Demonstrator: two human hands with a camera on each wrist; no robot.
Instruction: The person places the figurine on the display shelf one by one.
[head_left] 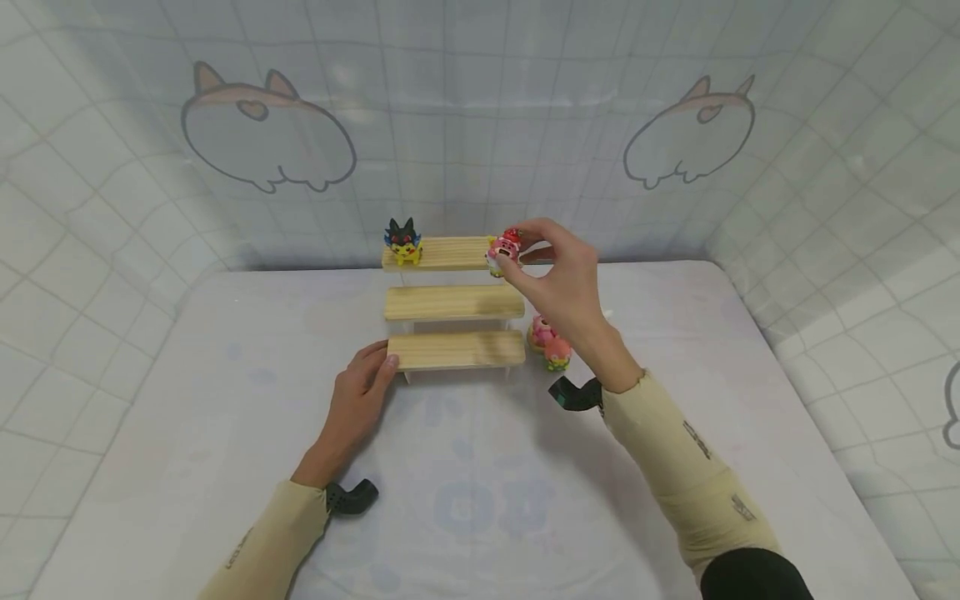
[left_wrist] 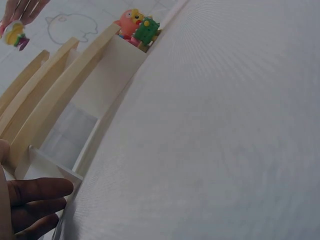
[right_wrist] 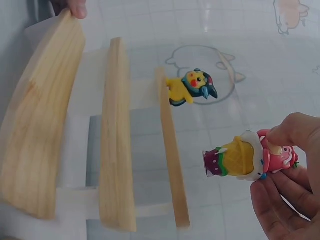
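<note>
My right hand (head_left: 564, 271) pinches a small figurine (right_wrist: 240, 161) between thumb and fingers. The figurine has a pink top with a strawberry, a white ruffle, a yellow waffle-like part and a purple base. In the right wrist view it is tilted on its side, base toward the top board (right_wrist: 172, 155) and apart from it. My left hand (head_left: 362, 396) holds the left end of the lowest board of a three-step wooden display stand (head_left: 456, 350), thumb on the board, other fingers beside the white side support (left_wrist: 50, 165). A yellow figurine with a black-and-blue hood (head_left: 404, 243) stands at the top board's left end.
Several figurines, one of them pink-and-orange (head_left: 556, 350), sit by the stand's right side; a green one (left_wrist: 147, 31) shows among them in the left wrist view. A white cloth covers the table (head_left: 450, 533). Behind it hangs a grid-patterned curtain (head_left: 480, 125) with outlined animals.
</note>
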